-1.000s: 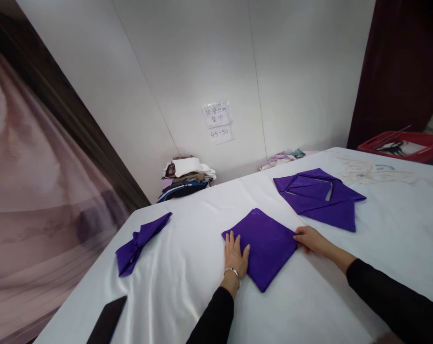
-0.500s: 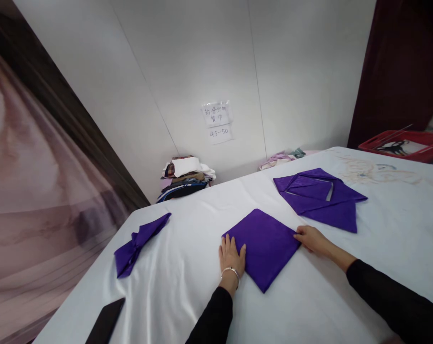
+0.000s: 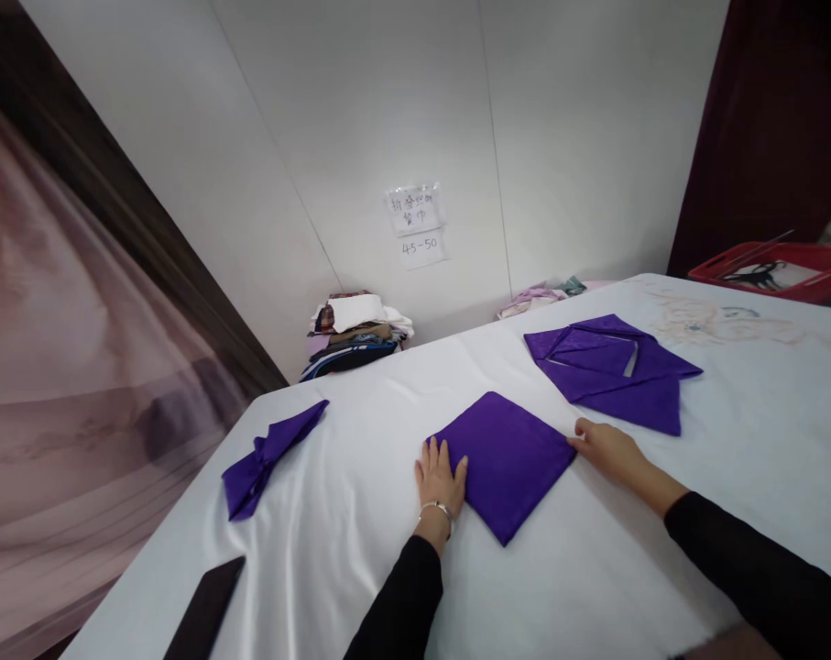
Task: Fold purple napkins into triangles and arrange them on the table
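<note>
A purple cloth napkin [image 3: 504, 458], folded into a flat diamond, lies on the white tablecloth in front of me. My left hand [image 3: 441, 477], with a bracelet at the wrist, rests flat on its left corner, fingers stretched out and slightly spread. At the right corner, my right hand [image 3: 606, 447] touches the fabric with its thumb; the index fingertip is a little apart from the thumb, and the other fingers are partly hidden. Behind it lies a loosely folded purple cloth [image 3: 645, 399] with a gap in its middle. A purple bow-shaped folded cloth [image 3: 264, 458] is on the left.
A dark flat object [image 3: 209, 605] sits at the table's near left. Past the far edge are a stack of folded clothes [image 3: 356, 335] and a smaller pile of fabric [image 3: 535, 300]. A red basket [image 3: 820, 275] stands at the far right, and a pink curtain [image 3: 78, 367] hangs left.
My right index finger has lifted slightly from the thumb at the napkin's right corner. My left hand stays on the left corner. The view has shifted slightly.
</note>
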The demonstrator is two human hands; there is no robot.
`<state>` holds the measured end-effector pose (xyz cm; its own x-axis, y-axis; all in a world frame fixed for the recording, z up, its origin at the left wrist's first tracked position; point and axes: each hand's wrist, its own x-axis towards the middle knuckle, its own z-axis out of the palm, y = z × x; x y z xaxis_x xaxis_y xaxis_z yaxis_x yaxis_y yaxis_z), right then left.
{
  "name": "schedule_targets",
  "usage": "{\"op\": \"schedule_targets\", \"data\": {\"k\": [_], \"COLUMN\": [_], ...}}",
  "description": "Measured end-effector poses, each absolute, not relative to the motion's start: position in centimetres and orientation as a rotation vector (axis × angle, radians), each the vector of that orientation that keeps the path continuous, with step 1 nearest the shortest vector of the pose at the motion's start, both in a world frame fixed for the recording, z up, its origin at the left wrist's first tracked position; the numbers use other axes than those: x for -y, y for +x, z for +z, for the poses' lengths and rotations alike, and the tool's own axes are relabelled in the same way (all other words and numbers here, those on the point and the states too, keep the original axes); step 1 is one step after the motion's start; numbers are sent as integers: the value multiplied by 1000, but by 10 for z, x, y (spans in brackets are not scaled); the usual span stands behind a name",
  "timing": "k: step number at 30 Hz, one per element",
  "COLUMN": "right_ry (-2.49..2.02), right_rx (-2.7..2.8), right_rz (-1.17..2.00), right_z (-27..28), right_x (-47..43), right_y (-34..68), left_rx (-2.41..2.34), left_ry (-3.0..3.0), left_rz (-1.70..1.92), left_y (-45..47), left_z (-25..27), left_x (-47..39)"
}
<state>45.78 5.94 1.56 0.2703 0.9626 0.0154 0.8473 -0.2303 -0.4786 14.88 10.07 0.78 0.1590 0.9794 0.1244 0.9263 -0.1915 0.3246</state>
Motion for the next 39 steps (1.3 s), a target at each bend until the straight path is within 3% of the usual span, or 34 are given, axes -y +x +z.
{"op": "schedule_targets", "data": {"k": [7, 11, 20, 29, 39], "right_ry": [-1377, -1256, -1475, -1607, -1733], "right_rx": [1926, 2218, 2179, 1317, 1531], "right_rz": [613, 777, 617, 675, 408], "right_z": [26, 24, 6, 3, -8], "right_x": [-28, -20, -37, -40, -42], "right_y": [387, 350, 387, 466, 454], "left_rx": [-1356, -1338, -1376, -1266, -1244], "left_ry": [2605, 2608, 2620, 2666, 2717], "left_rz": [470, 277, 265, 529, 644], "left_y": [182, 188, 187, 177, 170], "left_z": [9, 2, 0, 9, 17], "left_x": [-49, -37, -39, -32, -18]}}
